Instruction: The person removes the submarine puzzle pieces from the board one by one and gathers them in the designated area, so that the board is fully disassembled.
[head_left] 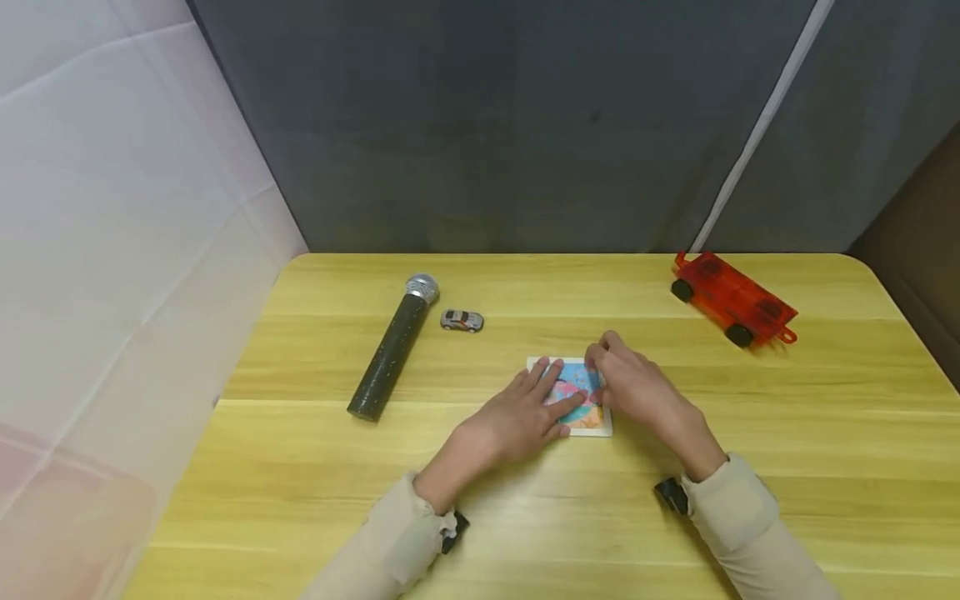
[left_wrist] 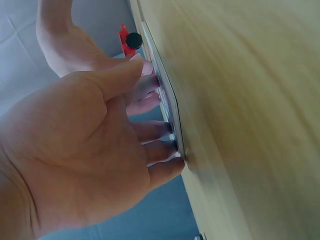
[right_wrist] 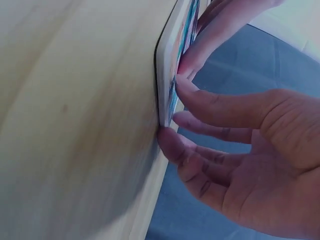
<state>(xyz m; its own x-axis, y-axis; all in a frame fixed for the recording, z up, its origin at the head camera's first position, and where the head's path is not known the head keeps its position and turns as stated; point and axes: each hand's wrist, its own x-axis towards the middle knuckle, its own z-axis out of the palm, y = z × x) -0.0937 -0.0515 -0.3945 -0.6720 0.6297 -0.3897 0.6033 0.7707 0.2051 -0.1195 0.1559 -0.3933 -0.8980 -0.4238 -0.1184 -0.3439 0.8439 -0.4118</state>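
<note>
A small square picture board point(head_left: 587, 419) with a white border and a pink, blue and orange print lies flat on the table. My left hand point(head_left: 517, 418) rests on its left part, fingers spread fairly straight over the print. At its upper right edge, my right hand point(head_left: 637, 385) has its fingers curled, and the thumb lies on the printed face. The right wrist view shows those fingers about the white rim point(right_wrist: 165, 70), the lowest one at the corner. From the left wrist, the board's edge point(left_wrist: 172, 107) appears thin, with my left fingertips touching it.
A black microphone point(head_left: 390, 354) with a silver head lies to the left. Beside its head stands a small toy car point(head_left: 462, 321). A red translucent toy wagon point(head_left: 731, 300) with black wheels is at the back right. A dark panel point(head_left: 487, 125) rises behind the table point(head_left: 300, 500).
</note>
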